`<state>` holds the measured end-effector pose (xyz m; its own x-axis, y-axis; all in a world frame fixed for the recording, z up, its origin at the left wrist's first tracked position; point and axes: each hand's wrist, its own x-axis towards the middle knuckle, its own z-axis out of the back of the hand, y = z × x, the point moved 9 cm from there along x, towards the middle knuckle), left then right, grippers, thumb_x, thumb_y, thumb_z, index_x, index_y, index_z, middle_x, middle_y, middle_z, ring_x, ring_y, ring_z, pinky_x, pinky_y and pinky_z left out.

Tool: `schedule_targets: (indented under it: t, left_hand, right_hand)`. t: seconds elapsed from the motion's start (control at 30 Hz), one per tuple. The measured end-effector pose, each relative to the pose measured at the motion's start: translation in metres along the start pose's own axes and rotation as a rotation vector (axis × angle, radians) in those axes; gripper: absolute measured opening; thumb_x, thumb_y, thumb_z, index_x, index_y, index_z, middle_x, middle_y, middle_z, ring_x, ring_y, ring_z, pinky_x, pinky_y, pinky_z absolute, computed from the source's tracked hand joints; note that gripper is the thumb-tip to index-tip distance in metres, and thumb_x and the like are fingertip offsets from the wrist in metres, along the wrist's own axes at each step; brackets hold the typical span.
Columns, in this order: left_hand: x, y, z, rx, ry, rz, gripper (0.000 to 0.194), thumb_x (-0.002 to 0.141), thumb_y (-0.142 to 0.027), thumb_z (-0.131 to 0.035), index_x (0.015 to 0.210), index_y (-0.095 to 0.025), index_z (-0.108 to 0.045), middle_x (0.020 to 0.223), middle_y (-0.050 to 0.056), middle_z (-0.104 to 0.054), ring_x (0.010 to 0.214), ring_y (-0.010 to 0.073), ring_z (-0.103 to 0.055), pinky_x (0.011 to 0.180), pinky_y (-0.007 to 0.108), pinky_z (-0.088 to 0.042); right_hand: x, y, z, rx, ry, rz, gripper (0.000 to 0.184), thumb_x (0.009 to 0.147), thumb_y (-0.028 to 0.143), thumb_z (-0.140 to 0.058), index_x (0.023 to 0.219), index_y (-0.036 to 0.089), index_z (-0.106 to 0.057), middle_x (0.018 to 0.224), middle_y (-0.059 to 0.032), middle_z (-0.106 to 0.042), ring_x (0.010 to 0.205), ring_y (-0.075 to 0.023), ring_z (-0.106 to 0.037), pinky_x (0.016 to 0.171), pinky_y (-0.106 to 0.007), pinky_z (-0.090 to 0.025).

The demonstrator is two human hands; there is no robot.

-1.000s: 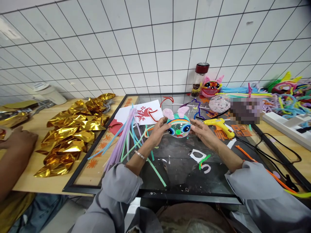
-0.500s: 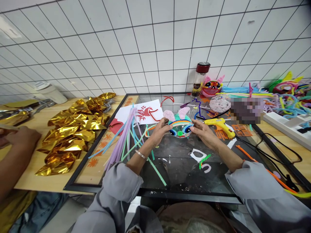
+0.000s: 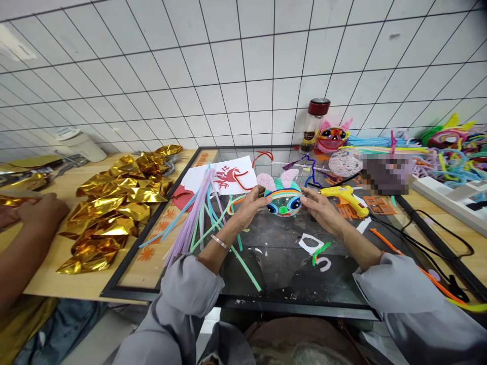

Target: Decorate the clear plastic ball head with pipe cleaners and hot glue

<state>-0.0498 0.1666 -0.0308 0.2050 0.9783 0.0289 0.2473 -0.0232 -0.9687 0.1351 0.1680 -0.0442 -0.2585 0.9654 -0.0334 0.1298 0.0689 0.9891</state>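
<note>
Between my two hands is a lantern-like animal head point(image 3: 283, 197), a clear ball with pink ears, blue eyes, a green nose and coloured pipe-cleaner bands. My left hand point(image 3: 251, 205) grips its left side, the thumb along the front. On the opposite side, my right hand point(image 3: 318, 207) has its fingers closed on the edge by the right eye. A yellow glue gun point(image 3: 348, 197) lies just beyond my right hand. Left of my left hand, a bundle of lilac, blue and green pipe cleaners point(image 3: 192, 218) spreads over the glass tabletop.
Gold foil point(image 3: 117, 197) lies at left, near a co-worker's hand point(image 3: 47, 213). A lidded bottle point(image 3: 314, 126) and a pink animal head point(image 3: 333, 137) stand against the wall. At right are a white power strip point(image 3: 449, 200) and black cable point(image 3: 429, 241). Paper scraps point(image 3: 310, 243) lie in front.
The animal head has tipped and shifted very slightly to the right between my hands, which keep their hold. At left, the co-worker's hand has moved a little rightward.
</note>
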Motion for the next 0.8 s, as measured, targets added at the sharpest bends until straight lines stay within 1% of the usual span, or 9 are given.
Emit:
schedule_targets:
  t: [0.1,0.2,0.33,0.43,0.5,0.57,0.63,0.7,0.8]
  left_hand:
    - [-0.001,-0.004,-0.001,0.019,0.014,-0.022,0.034,0.065,-0.028,-0.071,0.097,-0.020,-0.062,0.109,0.004,-0.061,0.114,0.0239,-0.053,0.098,0.032,-0.041]
    - [-0.001,-0.007,-0.002,0.036,0.029,-0.005,0.036,0.064,-0.028,-0.070,0.098,-0.019,-0.063,0.104,0.005,-0.064,0.112,0.0252,-0.055,0.097,0.034,-0.042]
    - [-0.001,-0.008,0.002,0.066,0.040,0.020,0.037,0.060,-0.023,-0.067,0.097,-0.017,-0.065,0.104,0.006,-0.067,0.116,0.0283,-0.054,0.101,0.038,-0.040]
    - [0.001,-0.004,0.016,0.084,-0.043,0.066,0.042,0.053,-0.015,-0.065,0.096,-0.016,-0.066,0.109,0.008,-0.068,0.120,0.0297,-0.053,0.102,0.040,-0.039]
    - [0.002,-0.006,0.026,0.124,-0.098,0.061,0.043,0.053,-0.013,-0.064,0.095,-0.017,-0.067,0.106,0.008,-0.070,0.115,0.0288,-0.056,0.098,0.039,-0.041]
    - [0.002,-0.019,0.036,0.231,-0.155,-0.025,0.032,0.059,-0.018,-0.065,0.091,-0.017,-0.068,0.096,0.007,-0.071,0.102,0.0252,-0.061,0.092,0.036,-0.045]
    - [-0.001,-0.038,0.049,0.439,-0.257,-0.140,0.015,0.070,-0.028,-0.063,0.080,-0.017,-0.067,0.082,0.004,-0.069,0.085,0.0203,-0.062,0.083,0.033,-0.047]
    - [-0.007,-0.055,0.064,0.657,-0.391,-0.197,0.019,0.079,-0.034,-0.058,0.076,-0.016,-0.065,0.073,0.002,-0.065,0.073,0.0174,-0.060,0.075,0.030,-0.046]
    - [-0.012,-0.069,0.073,0.860,-0.481,-0.226,0.025,0.088,-0.029,-0.045,0.082,-0.015,-0.064,0.079,0.004,-0.068,0.070,0.0157,-0.060,0.070,0.027,-0.044]
  right_hand:
    - [-0.001,0.003,-0.002,0.016,-0.006,-0.011,0.041,0.071,0.047,-0.077,0.107,0.029,-0.069,0.115,-0.0020,-0.070,0.109,-0.0240,-0.061,0.091,-0.038,-0.047]
    - [-0.003,0.008,-0.003,0.017,-0.018,-0.018,0.043,0.068,0.049,-0.077,0.106,0.029,-0.069,0.118,-0.0029,-0.070,0.112,-0.0256,-0.060,0.094,-0.041,-0.046]
    - [-0.004,0.012,-0.003,0.020,-0.027,-0.015,0.045,0.069,0.048,-0.077,0.108,0.028,-0.068,0.119,-0.0039,-0.070,0.113,-0.0258,-0.060,0.097,-0.042,-0.045]
    - [-0.004,0.012,-0.002,0.036,-0.039,-0.016,0.046,0.069,0.048,-0.077,0.109,0.028,-0.068,0.118,-0.0042,-0.070,0.110,-0.0249,-0.061,0.096,-0.042,-0.046]
    - [-0.004,0.012,0.001,0.039,-0.061,-0.008,0.046,0.069,0.048,-0.077,0.109,0.027,-0.067,0.116,-0.0044,-0.070,0.108,-0.0239,-0.062,0.093,-0.040,-0.047]
    - [-0.004,0.013,0.006,0.034,-0.107,0.025,0.045,0.069,0.049,-0.077,0.107,0.027,-0.067,0.111,-0.0042,-0.071,0.104,-0.0227,-0.063,0.091,-0.039,-0.048]
    - [-0.004,0.017,0.013,0.035,-0.178,0.083,0.041,0.070,0.048,-0.076,0.104,0.027,-0.068,0.105,-0.0035,-0.071,0.097,-0.0211,-0.064,0.089,-0.038,-0.049]
    - [-0.005,0.023,0.022,0.028,-0.259,0.159,0.034,0.070,0.045,-0.075,0.098,0.026,-0.068,0.098,-0.0028,-0.071,0.088,-0.0190,-0.065,0.084,-0.036,-0.050]
    - [-0.010,0.036,0.032,-0.024,-0.363,0.296,0.018,0.072,0.038,-0.070,0.082,0.023,-0.068,0.081,-0.0013,-0.068,0.074,-0.0158,-0.061,0.073,-0.032,-0.049]
